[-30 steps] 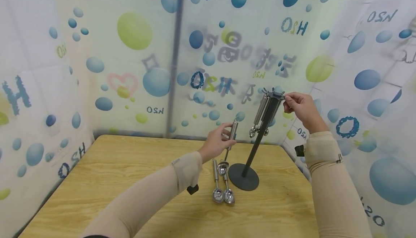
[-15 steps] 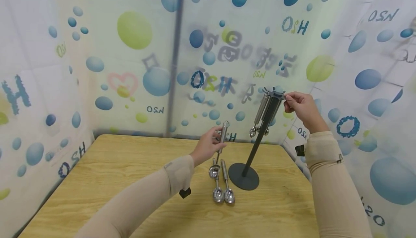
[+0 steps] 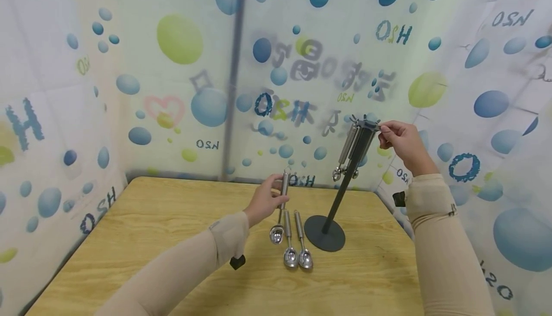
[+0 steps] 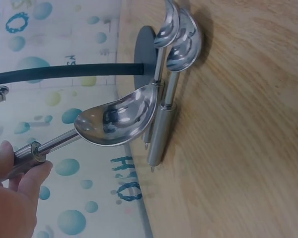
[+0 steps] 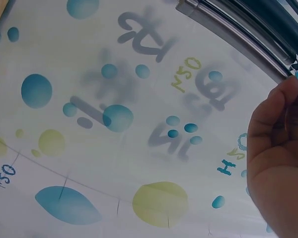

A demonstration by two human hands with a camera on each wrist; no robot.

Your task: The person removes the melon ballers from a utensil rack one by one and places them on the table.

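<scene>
My left hand (image 3: 265, 198) pinches the handle of a shiny ice cream scoop (image 3: 277, 234). This scoop hangs bowl-down, tilted, left of two more scoops lying side by side on the table. Those are the left lying scoop (image 3: 291, 257) and the right lying scoop (image 3: 305, 259). In the left wrist view, the held scoop (image 4: 120, 121) shows its hollow side. At the top of a dark stand (image 3: 340, 189), my right hand (image 3: 401, 141) pinches the rim of its hooked head. Several utensils (image 3: 347, 148) hang from that head. In the right wrist view, the fingertips are partly cut off.
The stand's round base (image 3: 325, 233) rests on the wooden table (image 3: 185, 229), just right of the lying scoops. A printed curtain (image 3: 181, 90) with blue and green spots rises behind the table and along both sides.
My left hand has moved left and slightly down with its scoop, away from the stand, passing over the lying scoops. My right hand keeps its place at the stand's top.
</scene>
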